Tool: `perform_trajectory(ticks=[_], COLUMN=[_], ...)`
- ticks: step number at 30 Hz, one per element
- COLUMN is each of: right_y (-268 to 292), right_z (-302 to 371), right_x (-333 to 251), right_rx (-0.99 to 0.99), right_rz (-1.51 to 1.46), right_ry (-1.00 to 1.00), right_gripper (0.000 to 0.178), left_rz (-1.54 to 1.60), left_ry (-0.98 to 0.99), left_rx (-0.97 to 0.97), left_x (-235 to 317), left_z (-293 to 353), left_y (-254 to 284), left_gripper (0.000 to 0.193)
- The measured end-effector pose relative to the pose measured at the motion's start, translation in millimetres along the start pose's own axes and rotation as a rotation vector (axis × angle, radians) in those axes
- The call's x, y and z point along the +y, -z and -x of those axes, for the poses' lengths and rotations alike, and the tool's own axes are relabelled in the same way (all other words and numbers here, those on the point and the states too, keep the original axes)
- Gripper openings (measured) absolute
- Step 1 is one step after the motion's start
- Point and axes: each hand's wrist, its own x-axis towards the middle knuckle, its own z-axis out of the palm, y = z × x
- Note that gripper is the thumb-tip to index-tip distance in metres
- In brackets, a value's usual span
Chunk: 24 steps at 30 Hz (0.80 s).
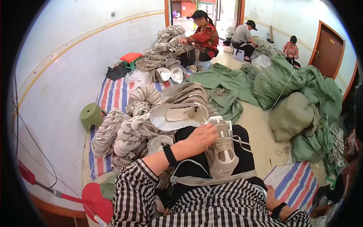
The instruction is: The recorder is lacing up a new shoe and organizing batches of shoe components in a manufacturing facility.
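On my lap lies a grey-beige sneaker upper (224, 155), its tongue pointing away from me and laces threaded across its front. My left hand (202, 139) is closed at the upper's left edge, near the tongue. A pale lace end sticks up past its fingertips, pinched there as far as I can see. A loose lace loop (242, 143) hangs off the upper's right side. Across my thighs runs a bundle of pale laces (215, 181). My right hand (270, 197) is low beside my right thigh, apart from the upper; its fingers are mostly hidden.
Stacked shoe uppers (185, 102) stand just ahead, with more piles (130, 132) to the left on a striped sheet (109, 94). A green stool (91, 115) is at left, a red seat (97, 200) lower left. Green sacks (278, 81) fill the right. Several people work farther back.
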Motion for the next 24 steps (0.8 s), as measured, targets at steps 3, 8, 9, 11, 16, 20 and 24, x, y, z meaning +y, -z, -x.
perform_trajectory(ticks=[3, 8, 9, 11, 16, 20, 24], right_y=[-15, -4, -2, -2, -2, -3, -9], right_z=[-11, -14, -14, -13, -4, 0, -9], right_x=[7, 3, 3, 4, 10, 13, 18], right_rx=[0.184, 0.118, 0.043, 0.035, -0.092, -0.071, 0.017], right_rz=[0.044, -0.018, -0.104, -0.11, -0.375, -0.522, -0.425], right_ry=[0.036, 0.328, 0.27, 0.285, 0.146, 0.038, 0.09], right_gripper=[0.066, 0.033, 0.034, 0.036, 0.04, 0.032, 0.019], left_rz=[0.055, 0.019, 0.021, 0.026, 0.013, 0.01, 0.007], left_ry=[0.002, -0.01, -0.004, -0.006, 0.002, 0.007, 0.007], left_rx=[0.039, 0.011, 0.006, 0.037, 0.027, 0.031, 0.039], left_x=[-1, 1, 1, 1, 2, 4, 4], left_z=[1, 2, 1, -1, -2, -1, 0], left_y=[-2, 1, -1, -2, 0, 2, 1], left_gripper=[0.009, 0.011, 0.011, 0.013, 0.015, 0.017, 0.018])
